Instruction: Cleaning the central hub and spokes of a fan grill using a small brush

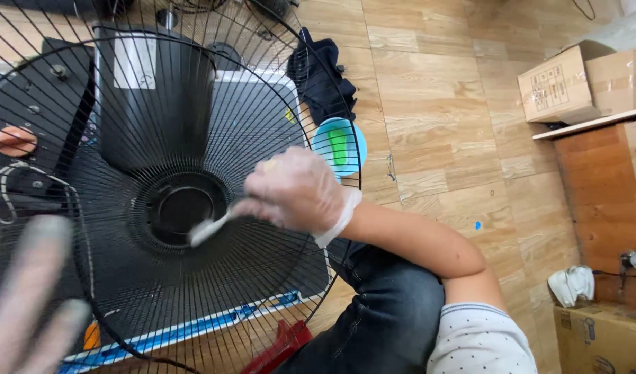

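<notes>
Two gloved hands at a black fan grille

A white brush [210, 228] is gripped in the right hand [297, 190], its long axis slanting down-left, bristles laid against the fan grille [193, 291] beside the hub [179, 211]. The left hand [27, 298], blurred, fingers spread, is held empty nearer the camera. A green piece is held in a blue bowl [338, 145] on the floor.

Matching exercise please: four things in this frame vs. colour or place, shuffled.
Things:
1. fan grille
2. bowl
3. brush
4. cardboard boxes

Descriptions:
A. light blue, on the floor behind the grille's right edge
B. brown, top right by the wall
C. black wire, round, fills the left of the view
D. pale, held in the gloved right hand near the grille's hub

Pairs: 1-C, 2-A, 3-D, 4-B
</notes>
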